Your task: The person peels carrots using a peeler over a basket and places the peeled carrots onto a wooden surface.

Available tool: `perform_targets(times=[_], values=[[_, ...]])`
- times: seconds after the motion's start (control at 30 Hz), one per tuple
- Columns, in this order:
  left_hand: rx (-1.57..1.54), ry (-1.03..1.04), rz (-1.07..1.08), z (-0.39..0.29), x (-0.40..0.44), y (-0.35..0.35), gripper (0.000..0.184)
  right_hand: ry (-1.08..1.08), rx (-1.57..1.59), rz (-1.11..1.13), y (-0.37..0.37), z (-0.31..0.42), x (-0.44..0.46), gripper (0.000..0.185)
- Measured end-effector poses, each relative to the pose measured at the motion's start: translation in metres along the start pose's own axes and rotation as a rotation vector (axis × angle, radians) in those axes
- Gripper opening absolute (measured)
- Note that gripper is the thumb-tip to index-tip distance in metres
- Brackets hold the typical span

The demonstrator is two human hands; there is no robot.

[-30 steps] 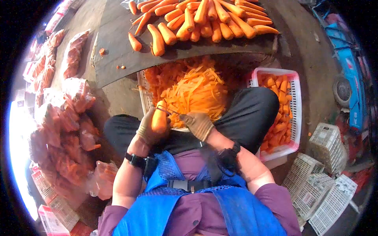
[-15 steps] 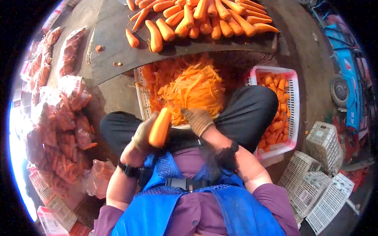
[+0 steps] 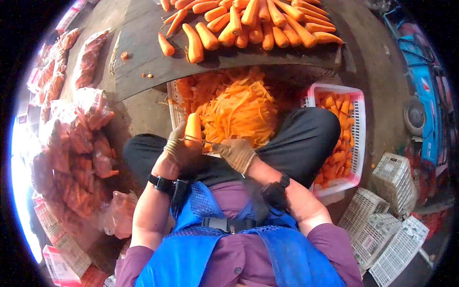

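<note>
My left hand (image 3: 178,147), in a worn glove, grips a thick orange carrot (image 3: 193,128) that points up and away from me. A peeler (image 3: 204,142), thin and dark, lies across the carrot's lower part; its handle runs into my gloved right hand (image 3: 238,154), whose fingers are closed around it. Just beyond both hands, a heap of carrot peelings (image 3: 241,112) fills a white basket (image 3: 175,106) between my legs. The carrot's lower end is hidden by my left hand.
Many whole carrots (image 3: 248,24) lie on a dark board (image 3: 148,57) ahead. At right stands a pink-rimmed crate (image 3: 359,138) of carrot pieces. Bagged carrots (image 3: 71,153) are piled at left. White crates (image 3: 382,234) and a blue vehicle (image 3: 423,91) are farther right.
The carrot has moved up and away from my body and stands more upright. My right hand has shifted slightly nearer me, and the peeler now shows clearly across the carrot.
</note>
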State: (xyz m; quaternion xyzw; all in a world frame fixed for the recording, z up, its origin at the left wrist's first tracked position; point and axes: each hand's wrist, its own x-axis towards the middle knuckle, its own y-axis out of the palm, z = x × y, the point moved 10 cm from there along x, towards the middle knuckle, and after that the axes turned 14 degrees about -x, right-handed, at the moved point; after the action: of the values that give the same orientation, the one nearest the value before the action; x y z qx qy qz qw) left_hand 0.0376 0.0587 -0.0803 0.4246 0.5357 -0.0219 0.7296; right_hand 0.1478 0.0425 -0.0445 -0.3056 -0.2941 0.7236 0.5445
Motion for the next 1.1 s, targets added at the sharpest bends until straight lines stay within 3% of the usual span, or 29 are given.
perform_targets(times=[0.03, 0.13, 0.23, 0.3, 0.33, 0.43, 0.53, 0.7, 1.0, 1.1], values=[[0.085, 0.011, 0.002, -0.003, 0.002, -0.001, 0.043, -0.043, -0.013, -0.033, -0.001, 0.004, 0.000, 0.058], [0.252, -0.001, -0.008, -0.002, 0.008, -0.001, 0.045, 0.147, -0.016, 0.148, 0.005, -0.013, 0.000, 0.058], [0.348, -0.027, -0.029, 0.010, -0.015, 0.006, 0.045, 0.126, 0.037, 0.007, -0.004, -0.017, -0.001, 0.059], [0.541, 0.049, -0.004, 0.019, -0.047, 0.019, 0.045, 0.257, 0.035, 0.076, 0.001, -0.038, 0.001, 0.060], [0.448, -0.024, -0.035, 0.027, -0.059, 0.011, 0.045, 0.322, 0.037, 0.109, 0.004, -0.048, 0.002, 0.060], [0.362, 0.062, -0.095, 0.020, -0.075, -0.001, 0.046, 0.391, 0.017, 0.111, 0.010, -0.056, 0.004, 0.060], [0.212, 0.022, 0.031, 0.014, -0.063, 0.009, 0.045, 0.243, 0.108, 0.073, 0.002, -0.029, 0.010, 0.060], [0.201, 0.092, -0.015, -0.002, -0.032, 0.001, 0.040, 0.195, 0.237, 0.097, -0.007, -0.018, 0.000, 0.059], [0.091, 0.042, 0.038, 0.002, 0.005, 0.015, 0.037, 0.112, 0.092, 0.101, -0.001, -0.011, 0.000, 0.060], [0.306, -0.015, 0.018, 0.007, -0.003, 0.013, 0.039, 0.068, 0.014, 0.064, -0.018, 0.000, -0.001, 0.060]])
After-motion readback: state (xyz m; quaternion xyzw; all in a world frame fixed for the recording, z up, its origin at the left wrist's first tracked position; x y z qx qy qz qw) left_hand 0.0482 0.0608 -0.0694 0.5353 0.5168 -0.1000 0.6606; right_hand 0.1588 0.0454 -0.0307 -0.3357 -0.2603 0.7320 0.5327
